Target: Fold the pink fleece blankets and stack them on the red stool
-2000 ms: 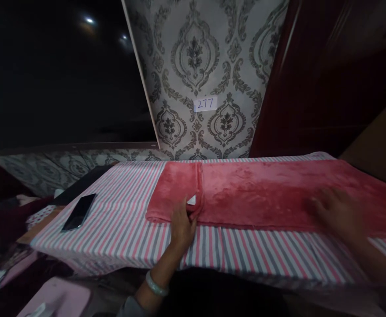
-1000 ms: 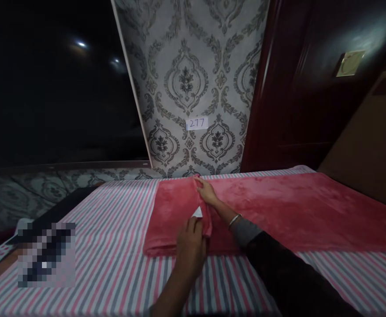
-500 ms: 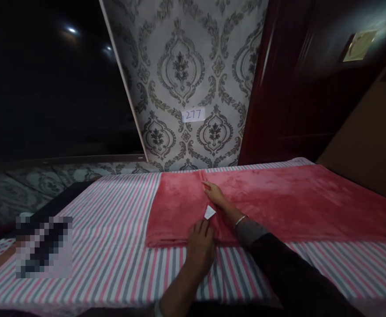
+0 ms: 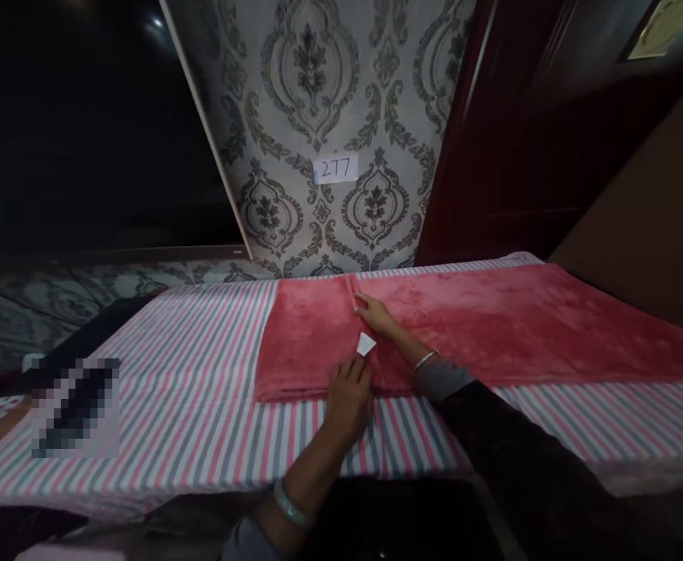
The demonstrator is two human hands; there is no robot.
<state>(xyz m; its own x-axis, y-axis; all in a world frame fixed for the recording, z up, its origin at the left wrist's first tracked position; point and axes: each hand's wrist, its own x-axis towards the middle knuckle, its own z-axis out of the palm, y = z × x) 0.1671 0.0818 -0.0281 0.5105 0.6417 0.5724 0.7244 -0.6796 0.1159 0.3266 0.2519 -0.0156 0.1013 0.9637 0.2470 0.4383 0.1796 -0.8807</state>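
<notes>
Left hand [image 4: 350, 393] on red blanket [image 4: 470, 312], near end of its folded edge; right hand [image 4: 375, 314] farther along, the two apart. I read both as pressing the layers flat; whether either pinches, I can't tell. White tag [image 4: 366, 344] sits between them.

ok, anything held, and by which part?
Can't tell if gripped: left hand lies on the folded edge of the red plush blanket by the white label, right hand farther back along it.

The blanket [image 4: 482, 327] lies on the tablecloth [image 4: 201, 366], wall [image 4: 333, 101] behind.
</notes>
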